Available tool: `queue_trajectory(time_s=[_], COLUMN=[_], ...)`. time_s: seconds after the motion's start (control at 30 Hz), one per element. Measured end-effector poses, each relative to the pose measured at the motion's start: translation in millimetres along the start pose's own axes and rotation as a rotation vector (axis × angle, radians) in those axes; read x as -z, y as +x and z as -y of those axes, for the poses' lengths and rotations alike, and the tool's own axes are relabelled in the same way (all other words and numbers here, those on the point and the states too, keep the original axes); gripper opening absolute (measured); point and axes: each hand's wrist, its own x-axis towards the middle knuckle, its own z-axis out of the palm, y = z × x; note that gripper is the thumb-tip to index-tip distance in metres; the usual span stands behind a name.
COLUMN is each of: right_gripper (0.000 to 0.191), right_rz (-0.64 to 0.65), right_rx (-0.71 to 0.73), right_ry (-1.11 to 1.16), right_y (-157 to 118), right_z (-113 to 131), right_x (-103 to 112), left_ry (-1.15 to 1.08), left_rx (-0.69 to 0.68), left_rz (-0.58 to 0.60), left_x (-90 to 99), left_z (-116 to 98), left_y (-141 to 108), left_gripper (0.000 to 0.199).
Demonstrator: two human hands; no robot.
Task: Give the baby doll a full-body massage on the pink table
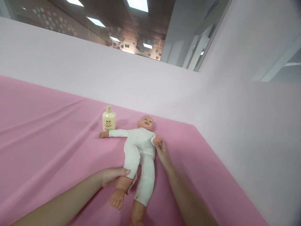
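Observation:
A baby doll [141,141] with a white cloth body lies on its back on a pink sheet, its head away from me and its feet toward me. My left hand [115,177] is wrapped round the doll's lower leg on the left, thumb on top and fingers beneath. On the right, my right hand [162,152] holds the doll's bent arm near its small hand; part of my fingers is hidden behind it. The doll's other arm stretches out to the left, just in front of a pale yellow pump bottle [109,121] that stands upright.
The pink sheet [58,131] has long folds at the left. Behind it rises a white wall [94,69], which meets another wall [246,125] at the right. Above the back wall is a window [117,31] with ceiling lights beyond.

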Motion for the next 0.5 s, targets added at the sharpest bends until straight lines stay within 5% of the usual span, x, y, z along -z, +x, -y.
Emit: queue_trajectory(time_s=[0.5], right_gripper=[0.056], right_rz=[0.024], right_rx=[-0.042], right_ry=[-0.009], right_y=[0.5], right_z=[-4.6], right_x=[0.2], left_ry=[-0.013], left_rx=[0.016], left_rz=[-0.018], left_x=[-0.7], left_z=[0.2], left_y=[0.4], left_gripper=[0.063])
